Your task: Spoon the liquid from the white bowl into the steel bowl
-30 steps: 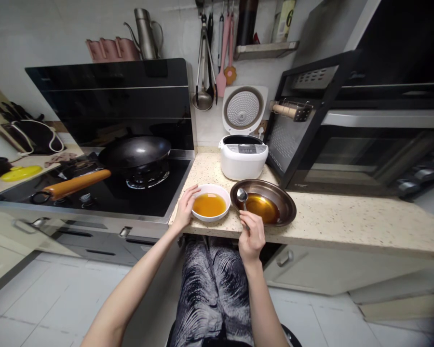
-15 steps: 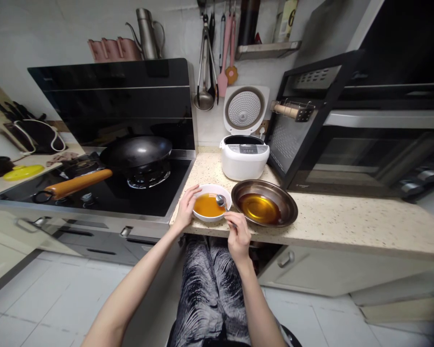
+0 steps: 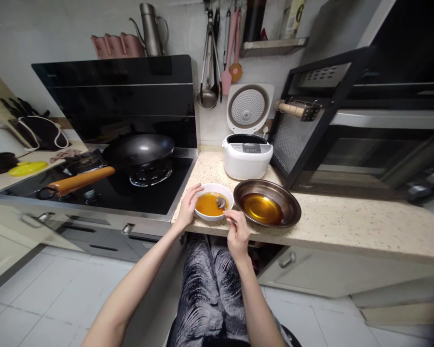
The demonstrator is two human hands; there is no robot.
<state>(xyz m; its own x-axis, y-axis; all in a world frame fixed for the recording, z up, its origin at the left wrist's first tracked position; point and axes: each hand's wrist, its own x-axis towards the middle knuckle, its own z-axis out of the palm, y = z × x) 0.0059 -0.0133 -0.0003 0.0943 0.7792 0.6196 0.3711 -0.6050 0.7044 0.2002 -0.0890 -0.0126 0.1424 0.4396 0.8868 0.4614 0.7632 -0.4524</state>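
Note:
A white bowl [image 3: 217,187] of orange-brown liquid [image 3: 207,206] stands at the counter's front edge. My left hand [image 3: 188,208] steadies it by the left rim, fingers along the edge and thumb hidden behind the bowl or hand. Pinched in my right hand [image 3: 238,232] is the handle of a metal spoon [image 3: 221,203], whose head dips into the liquid on the right side. Just right of the white bowl sits a wide dark metal basin [image 3: 292,206] with clear amber liquid in its bottom.
Behind the bowls is a white rice cooker [image 3: 248,161] with its lid up. A black wok [image 3: 141,148] rests on the stove at left, its orange handle [image 3: 82,181] pointing toward me. A dark rack [image 3: 280,130] with an oven [image 3: 379,154] stands at right.
The spoon's head has shifted slightly and turned within the liquid. My left hand stays on the bowl's rim. The whole view has moved a little.

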